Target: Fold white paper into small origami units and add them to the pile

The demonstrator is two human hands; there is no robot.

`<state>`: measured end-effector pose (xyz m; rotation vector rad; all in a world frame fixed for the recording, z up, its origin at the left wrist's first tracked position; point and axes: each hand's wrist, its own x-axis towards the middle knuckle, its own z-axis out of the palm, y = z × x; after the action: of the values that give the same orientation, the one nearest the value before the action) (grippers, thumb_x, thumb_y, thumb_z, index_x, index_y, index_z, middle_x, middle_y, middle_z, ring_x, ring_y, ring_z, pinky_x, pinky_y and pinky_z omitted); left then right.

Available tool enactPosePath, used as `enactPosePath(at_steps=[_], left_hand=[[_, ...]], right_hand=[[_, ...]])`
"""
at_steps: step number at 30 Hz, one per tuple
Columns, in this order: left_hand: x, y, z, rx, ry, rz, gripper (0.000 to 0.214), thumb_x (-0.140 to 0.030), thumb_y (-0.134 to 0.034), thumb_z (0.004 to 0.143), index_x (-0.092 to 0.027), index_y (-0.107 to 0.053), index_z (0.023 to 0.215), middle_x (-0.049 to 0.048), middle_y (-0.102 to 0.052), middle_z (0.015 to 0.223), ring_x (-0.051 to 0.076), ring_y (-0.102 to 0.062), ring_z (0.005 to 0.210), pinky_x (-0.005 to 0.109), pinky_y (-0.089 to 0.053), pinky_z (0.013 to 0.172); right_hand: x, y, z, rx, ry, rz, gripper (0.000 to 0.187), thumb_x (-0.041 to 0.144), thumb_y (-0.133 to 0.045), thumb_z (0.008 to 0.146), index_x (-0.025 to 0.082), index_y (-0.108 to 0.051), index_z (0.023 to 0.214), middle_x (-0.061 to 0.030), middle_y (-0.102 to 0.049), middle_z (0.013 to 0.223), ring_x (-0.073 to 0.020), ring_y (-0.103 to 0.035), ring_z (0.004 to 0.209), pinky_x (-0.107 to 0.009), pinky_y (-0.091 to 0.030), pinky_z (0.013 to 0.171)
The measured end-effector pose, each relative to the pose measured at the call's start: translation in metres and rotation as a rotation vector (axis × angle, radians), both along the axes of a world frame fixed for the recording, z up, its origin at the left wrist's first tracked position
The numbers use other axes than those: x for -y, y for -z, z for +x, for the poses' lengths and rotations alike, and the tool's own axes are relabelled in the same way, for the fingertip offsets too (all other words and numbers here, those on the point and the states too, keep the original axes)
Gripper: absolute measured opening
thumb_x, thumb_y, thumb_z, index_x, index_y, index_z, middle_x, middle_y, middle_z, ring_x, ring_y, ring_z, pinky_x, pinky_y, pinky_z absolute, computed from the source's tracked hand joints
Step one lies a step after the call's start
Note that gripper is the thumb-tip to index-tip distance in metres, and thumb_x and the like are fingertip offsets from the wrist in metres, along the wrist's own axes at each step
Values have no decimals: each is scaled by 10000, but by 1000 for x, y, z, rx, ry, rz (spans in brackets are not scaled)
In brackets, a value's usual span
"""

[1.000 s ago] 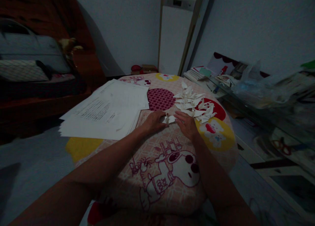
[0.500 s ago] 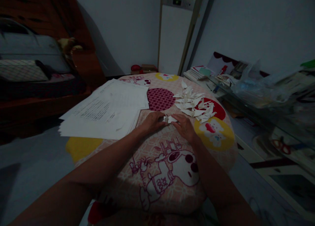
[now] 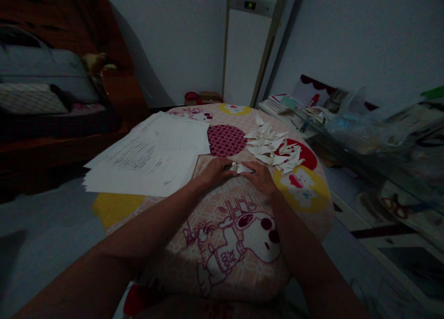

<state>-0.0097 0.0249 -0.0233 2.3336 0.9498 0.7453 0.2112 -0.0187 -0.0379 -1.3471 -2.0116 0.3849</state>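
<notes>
Between my two hands is a small folded white paper piece (image 3: 240, 168), low over the patterned tablecloth (image 3: 215, 198). My left hand (image 3: 217, 172) pinches its left end with thumb and fingertips. At the other end, my right hand (image 3: 258, 175) is closed on it in a similar pinch. The room is dim, so the finer folds are hard to make out. Just beyond my right hand lies a cluster of several folded paper cranes (image 3: 268, 145). A stack of printed paper sheets (image 3: 145, 157) rests to the left of my left hand.
On the right stands a glass-topped cabinet (image 3: 347, 157) with plastic bags (image 3: 364, 129), papers and orange-handled scissors (image 3: 394, 207). A wooden bench (image 3: 118, 87) at the left bears a grey bag (image 3: 65, 71). A tall white appliance (image 3: 244, 55) stands behind the table.
Both hands stay in nearly the same place, still pinching the folded paper. The paper piece has shifted very slightly to the right between the fingers.
</notes>
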Motion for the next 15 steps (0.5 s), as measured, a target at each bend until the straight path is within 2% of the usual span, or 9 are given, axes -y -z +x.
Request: enactPosePath(at_steps=[7, 15], left_hand=[[-1, -1, -1, -38, 19, 23, 168, -318, -705, 834, -174, -753, 908, 62, -720, 848, 185, -597, 757, 297, -393, 688], [-2, 0, -2, -52, 26, 54, 211, -353, -694, 851, -175, -742, 953, 66, -730, 907, 190, -621, 823, 281, -424, 724]], right_hand=[[-3, -3, -1, 81, -17, -8, 343, 324, -713, 885, 227, -743, 1213, -101, -752, 1148, -263, -672, 1082, -425, -515, 981], [-1, -6, -3, 129, -30, -14, 343, 296, -694, 899, 217, -719, 1232, -88, -739, 1136, -247, -648, 1076, -395, -499, 984]])
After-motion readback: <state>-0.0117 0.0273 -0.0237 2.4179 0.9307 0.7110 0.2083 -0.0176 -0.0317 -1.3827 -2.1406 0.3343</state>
